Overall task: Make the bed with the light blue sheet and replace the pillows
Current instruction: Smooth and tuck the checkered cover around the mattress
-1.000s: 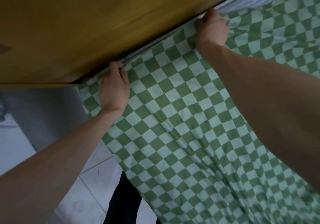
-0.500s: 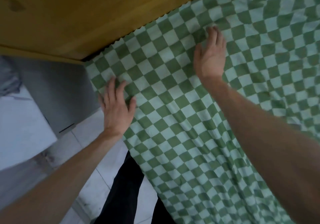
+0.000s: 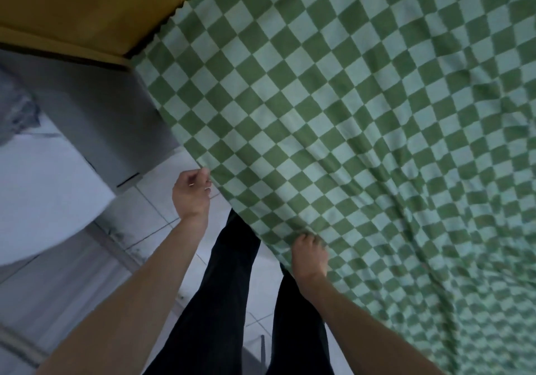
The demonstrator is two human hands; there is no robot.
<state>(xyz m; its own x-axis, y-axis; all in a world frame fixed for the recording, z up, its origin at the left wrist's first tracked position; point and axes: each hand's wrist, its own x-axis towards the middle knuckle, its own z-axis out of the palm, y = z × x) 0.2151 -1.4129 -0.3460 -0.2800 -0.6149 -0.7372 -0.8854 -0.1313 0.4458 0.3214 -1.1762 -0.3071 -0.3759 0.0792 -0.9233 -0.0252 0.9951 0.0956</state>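
Both hands pinch the near edge of a soft, wrinkled green checkered sheet (image 3: 333, 113): left hand (image 3: 191, 197) at nine o'clock, right hand (image 3: 309, 255) at six.

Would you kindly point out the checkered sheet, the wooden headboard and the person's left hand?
checkered sheet (image 3: 333, 131), head view, flat middle of the cloth
wooden headboard (image 3: 95, 6), head view, its broad face
left hand (image 3: 191, 197), head view, back of the hand
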